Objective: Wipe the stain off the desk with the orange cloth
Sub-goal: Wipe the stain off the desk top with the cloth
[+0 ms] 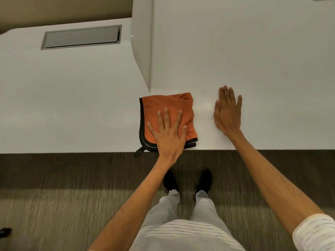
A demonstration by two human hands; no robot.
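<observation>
The person wore a white top [183, 236] marked with thin dark horizontal stripes, visible over the torso at the bottom of the view. The right sleeve [315, 232], of the same striped fabric, was rolled back into a thick cuff above the elbow; both forearms were bare. No left sleeve was in view. Neither the left hand [169, 134] nor the right hand [227, 113] showed any ring, watch or glove. Trousers [183, 209] were light grey and plain. Shoes [204, 179] were black; lace detail was too dark to confirm.
</observation>
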